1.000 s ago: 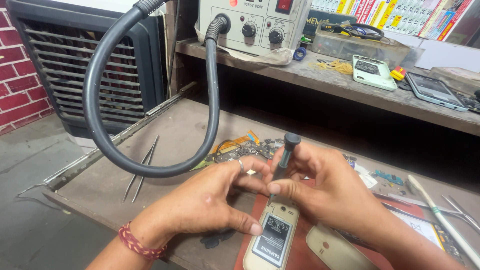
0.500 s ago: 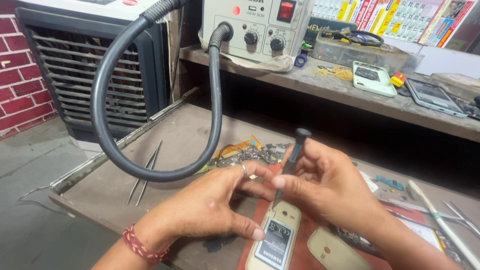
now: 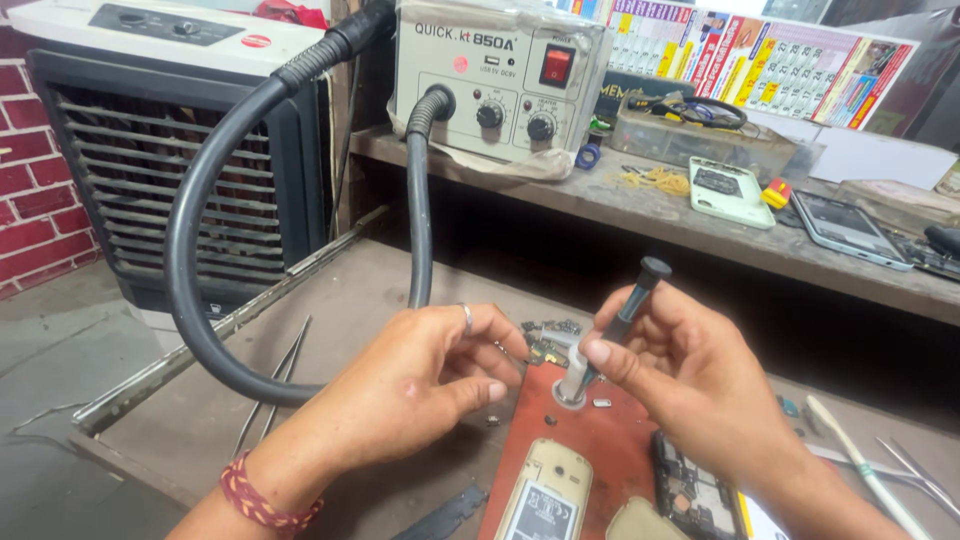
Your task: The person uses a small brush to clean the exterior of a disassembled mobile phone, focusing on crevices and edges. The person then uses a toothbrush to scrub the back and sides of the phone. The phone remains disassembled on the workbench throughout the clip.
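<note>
Screwdriver [image 3: 622,322] w/ dark handle & round cap stands tilted, cap up & to the right, tip down on the far edge of a red mat [image 3: 590,445] at mid-scene. Right hand [image 3: 690,385] has fingers pinching the handle, thumb [image 3: 615,360] pressed on its left side, other fingers curled behind it. Left hand [image 3: 415,385] sits just left of the tip, fingers bent & loosely curled; can't tell if they pinch anything, the tips are hidden near the small dark parts [image 3: 548,340] by the mat. Ring [image 3: 467,318] on one left finger, red thread band [image 3: 255,495] on the left wrist.

On the mat, near side: beige phone [image 3: 538,500] face up, partly cut off by the frame edge. Right of it an opened phone body [image 3: 690,495] w/ dark board showing. Tweezers [image 3: 275,385] lie on the worktop [image 3: 330,310] to the left, well apart from the hands. Thick black hose [image 3: 195,250] loops from the far left round to a grey station box [image 3: 500,80] w/ red switch & two knobs on the far shelf [image 3: 650,205]. Same shelf, to the right: white phone shell [image 3: 730,190], another phone [image 3: 845,228], clear box [image 3: 700,125] w/ bits. Air cooler [image 3: 150,140] far left. More tools [image 3: 860,465] at the near right edge.
</note>
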Tool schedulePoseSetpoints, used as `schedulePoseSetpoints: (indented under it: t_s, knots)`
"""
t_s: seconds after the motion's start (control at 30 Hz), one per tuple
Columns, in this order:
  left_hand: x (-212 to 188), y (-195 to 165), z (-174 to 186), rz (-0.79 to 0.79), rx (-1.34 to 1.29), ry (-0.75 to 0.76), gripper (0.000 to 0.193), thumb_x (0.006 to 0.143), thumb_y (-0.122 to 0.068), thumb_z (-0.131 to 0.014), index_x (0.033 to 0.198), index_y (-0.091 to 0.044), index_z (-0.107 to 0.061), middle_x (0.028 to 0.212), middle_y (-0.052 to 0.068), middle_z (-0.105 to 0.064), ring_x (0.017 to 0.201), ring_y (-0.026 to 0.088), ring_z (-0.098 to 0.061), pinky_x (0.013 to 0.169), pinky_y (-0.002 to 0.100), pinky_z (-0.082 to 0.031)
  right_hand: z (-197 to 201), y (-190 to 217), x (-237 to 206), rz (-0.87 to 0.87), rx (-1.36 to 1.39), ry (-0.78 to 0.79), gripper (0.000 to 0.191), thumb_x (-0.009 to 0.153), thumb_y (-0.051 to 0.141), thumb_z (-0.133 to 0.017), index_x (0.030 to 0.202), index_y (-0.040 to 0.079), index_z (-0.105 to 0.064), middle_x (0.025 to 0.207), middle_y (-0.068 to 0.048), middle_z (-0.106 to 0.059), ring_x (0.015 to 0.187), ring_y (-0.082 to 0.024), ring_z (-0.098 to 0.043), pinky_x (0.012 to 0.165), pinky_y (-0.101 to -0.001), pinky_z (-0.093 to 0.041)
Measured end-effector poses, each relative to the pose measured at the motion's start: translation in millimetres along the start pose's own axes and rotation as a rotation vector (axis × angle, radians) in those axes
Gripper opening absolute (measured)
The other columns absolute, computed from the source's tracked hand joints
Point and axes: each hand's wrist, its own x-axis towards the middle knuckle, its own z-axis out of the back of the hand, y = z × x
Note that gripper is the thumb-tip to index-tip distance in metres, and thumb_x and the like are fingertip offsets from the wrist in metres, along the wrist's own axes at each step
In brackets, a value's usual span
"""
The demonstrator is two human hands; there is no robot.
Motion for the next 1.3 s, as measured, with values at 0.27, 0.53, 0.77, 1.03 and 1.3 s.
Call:
schedulePoseSetpoints:
  t_s: [0.27, 0.53, 0.77, 1.03, 1.3]
  knots:
    - [3.2, -20.0, -4.3, 0.073, 0.244, 0.04, 0.018, 0.081, -0.015, -0.075, 0.097, -0.006, -0.073, 0.077, 0.006, -0.077, 0.071, 0.013, -0.075, 0.068, 0.028, -0.058, 4.6, 12.9, 3.9, -0.099, -0.04, -0.039, 0.021, 0.082, 0.015, -0.078, 0.098, 0.006, -0.068, 0.075, -0.001, -0.073, 0.059, -0.004, -0.058, 0.045, -0.0228, -0.042]
    - [-21.9, -37.3, -57.9, -0.212, 0.563, -0.039, 0.108, 0.057, -0.046, -0.094, 0.137, 0.012, -0.052, 0.091, 0.023, -0.071, 0.09, 0.04, -0.07, 0.076, 0.045, -0.056, 11.4, 17.8, -9.5, -0.075, -0.097, -0.034, 0.021, 0.081, 0.017, -0.079, 0.096, 0.009, -0.069, 0.072, 0.002, -0.067, 0.057, -0.003, -0.055, 0.044, -0.0221, -0.041]
    - [-19.3, -49.3, -90.8, 0.187, 0.66, 0.13, 0.114, 0.059, -0.045, -0.082, 0.145, 0.013, -0.036, 0.1, 0.024, -0.072, 0.098, 0.035, -0.073, 0.087, 0.039, -0.059, 30.6, 17.3, -30.2, -0.04, -0.13, -0.039, 0.021, 0.081, 0.018, -0.079, 0.096, 0.009, -0.068, 0.073, 0.002, -0.07, 0.062, -0.003, -0.059, 0.051, -0.022, -0.046]
    - [-2.7, -89.6, -58.9, 0.325, 0.673, 0.015, 0.088, 0.057, -0.052, -0.084, 0.124, -0.007, -0.049, 0.102, 0.02, -0.073, 0.1, 0.032, -0.073, 0.089, 0.036, -0.057, 59.1, 18.9, -39.9, 0.079, -0.053, -0.024, 0.021, 0.084, 0.018, -0.079, 0.098, 0.008, -0.066, 0.079, 0.002, -0.07, 0.069, -0.003, -0.061, 0.061, -0.0229, -0.051]
    - [-12.5, -88.7, -74.4, 0.265, 0.762, 0.114, 0.092, 0.055, -0.048, -0.085, 0.128, -0.004, -0.051, 0.106, 0.02, -0.071, 0.104, 0.034, -0.071, 0.09, 0.038, -0.057, 59.3, 23.8, -45.0, 0.058, -0.065, -0.028, 0.021, 0.083, 0.017, -0.078, 0.098, 0.007, -0.066, 0.079, 0.001, -0.071, 0.069, -0.004, -0.063, 0.061, -0.023, -0.052]
